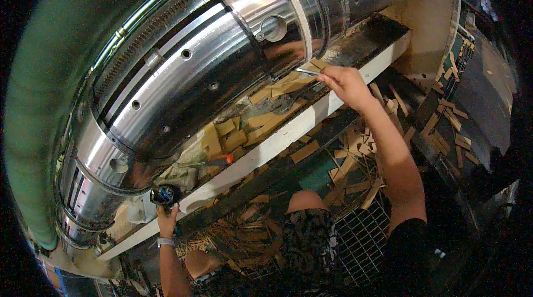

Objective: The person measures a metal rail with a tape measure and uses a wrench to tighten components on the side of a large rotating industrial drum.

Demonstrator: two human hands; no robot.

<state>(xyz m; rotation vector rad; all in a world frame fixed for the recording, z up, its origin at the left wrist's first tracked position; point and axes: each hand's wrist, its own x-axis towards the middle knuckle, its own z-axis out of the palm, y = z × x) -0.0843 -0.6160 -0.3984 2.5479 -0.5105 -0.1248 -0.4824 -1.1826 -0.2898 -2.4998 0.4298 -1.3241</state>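
Observation:
My right hand (348, 87) is closed around a thin, shiny metal tool (307, 71), perhaps a hex key. Its tip points left toward the underside of a large polished metal cylinder (233, 36) with screw holes, slots and a pale band. At the lower left, my left hand (166, 222) grips a dark power tool (165, 193) with a black round end and some blue on it. This tool is close to the cylinder's lower edge; its exact kind is unclear. Between the hands, a screwdriver-like tool with an orange-red end (229, 159) lies among cardboard scraps (222, 137).
A long cream-coloured beam (277, 148) runs below the cylinder. Cardboard offcuts (352, 158) litter the area under it, partly over a metal grating (363, 238). A large green curved surface (39, 102) borders the left. More scraps (449, 125) lie at the right. My knees show below the beam.

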